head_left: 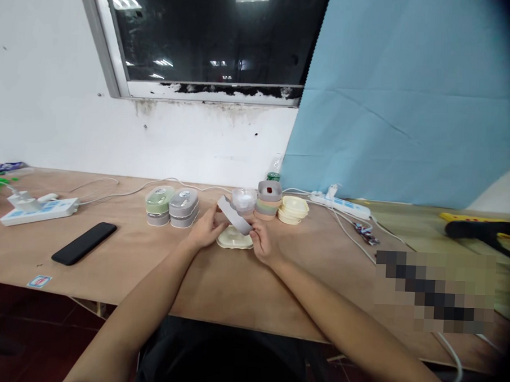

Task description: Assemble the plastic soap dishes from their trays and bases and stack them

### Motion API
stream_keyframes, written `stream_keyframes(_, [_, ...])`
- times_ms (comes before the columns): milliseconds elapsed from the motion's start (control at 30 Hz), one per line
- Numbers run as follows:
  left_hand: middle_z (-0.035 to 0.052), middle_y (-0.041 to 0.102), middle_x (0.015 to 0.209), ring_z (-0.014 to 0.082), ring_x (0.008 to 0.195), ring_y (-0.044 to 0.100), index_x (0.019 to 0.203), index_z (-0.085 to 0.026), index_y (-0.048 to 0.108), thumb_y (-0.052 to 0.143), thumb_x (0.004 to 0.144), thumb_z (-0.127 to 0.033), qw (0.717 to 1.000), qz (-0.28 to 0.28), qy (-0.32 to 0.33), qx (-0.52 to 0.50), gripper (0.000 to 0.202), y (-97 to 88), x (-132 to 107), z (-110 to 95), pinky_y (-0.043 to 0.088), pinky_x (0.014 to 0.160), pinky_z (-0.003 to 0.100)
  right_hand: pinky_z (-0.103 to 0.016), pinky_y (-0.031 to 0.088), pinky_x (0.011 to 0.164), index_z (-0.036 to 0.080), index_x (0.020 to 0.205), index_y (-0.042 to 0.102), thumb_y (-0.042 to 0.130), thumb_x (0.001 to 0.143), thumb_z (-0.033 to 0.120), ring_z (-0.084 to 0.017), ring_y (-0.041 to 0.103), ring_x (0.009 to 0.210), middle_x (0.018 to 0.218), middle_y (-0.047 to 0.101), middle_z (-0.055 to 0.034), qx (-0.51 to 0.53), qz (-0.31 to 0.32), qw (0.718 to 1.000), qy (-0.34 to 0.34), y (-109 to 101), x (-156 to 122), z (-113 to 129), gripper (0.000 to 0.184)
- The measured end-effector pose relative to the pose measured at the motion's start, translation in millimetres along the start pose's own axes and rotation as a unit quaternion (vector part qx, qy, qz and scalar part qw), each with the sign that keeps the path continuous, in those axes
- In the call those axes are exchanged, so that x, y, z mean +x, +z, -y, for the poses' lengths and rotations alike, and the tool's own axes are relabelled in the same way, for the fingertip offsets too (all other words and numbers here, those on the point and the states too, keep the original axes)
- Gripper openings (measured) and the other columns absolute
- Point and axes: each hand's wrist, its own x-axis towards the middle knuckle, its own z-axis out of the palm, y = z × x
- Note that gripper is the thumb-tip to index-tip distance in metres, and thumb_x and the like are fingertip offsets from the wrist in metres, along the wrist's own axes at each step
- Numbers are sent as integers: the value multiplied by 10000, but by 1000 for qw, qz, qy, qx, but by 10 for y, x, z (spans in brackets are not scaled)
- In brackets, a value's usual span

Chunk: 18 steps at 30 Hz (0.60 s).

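A grey plastic box part, shaped like a low-walled container, is held tilted between my two hands. My left hand grips its left end with the fingers closed. At its lower right end, my right hand pinches the rim between thumb and fingers. Just below it, a cream-coloured plastic tray or lid lies on the table, partly covered by the grey part. The inside of the grey part is mostly turned out of sight.
Stacked lidded boxes, green and grey, stand left. Behind my hands are clear plastic pieces, stacked box bodies and cream trays. A black phone and power strips with cables lie on the table.
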Motion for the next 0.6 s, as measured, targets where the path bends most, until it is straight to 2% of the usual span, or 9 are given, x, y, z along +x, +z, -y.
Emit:
stream_keyframes(100, [122,580,1255,139,731,601,1357,-169,407,530,873,-397,997,-39,2,-60,549,-11,6,-42,506,722,301,-370,498,740,217,1022,505,359,950,414,-216,614,846,943,637,-83,7,-35,997,63,34,17,-12,255])
stream_keyframes(200, [111,638,1126,146,728,604,1204,-158,529,570,849,-446,987,-76,-27,-140,459,6,32,-7,505,673,290,-335,464,687,207,971,512,371,939,458,-193,563,739,805,593,-41,22,-108,984,138,-13,25,-71,290])
stream_keyframes(300, [71,666,897,133,631,587,1212,-141,497,647,790,-472,967,-51,-63,-243,556,63,60,24,488,583,265,-311,450,676,213,905,510,391,929,490,-174,528,711,755,553,-11,79,-158,961,212,-49,48,-144,303])
stream_keyframes(367, [46,657,803,123,582,568,1243,-127,476,650,784,-490,957,-12,-75,-280,611,111,63,11,471,552,254,-289,456,621,224,827,491,433,897,540,-159,506,661,707,513,9,152,-147,940,267,-30,76,-179,328])
stream_keyframes(467, [39,640,755,127,604,564,1170,-117,565,598,815,-524,969,10,-61,-240,541,157,41,-39,457,571,249,-263,475,540,235,743,442,530,821,590,-139,474,600,658,459,34,302,-121,885,334,36,127,-179,374])
stream_keyframes(533, [31,630,754,135,644,567,1145,-141,607,563,839,-530,986,-21,-45,-162,498,151,20,-58,454,612,254,-263,506,545,238,742,432,595,786,566,-129,482,597,665,472,44,397,-129,835,359,62,156,-141,370])
stream_keyframes(600, [20,628,751,149,676,574,1202,-174,596,520,867,-532,994,-55,-49,-78,496,120,7,-47,449,649,266,-270,534,566,238,770,445,640,780,501,-124,521,616,706,525,47,474,-125,784,380,55,174,-90,327])
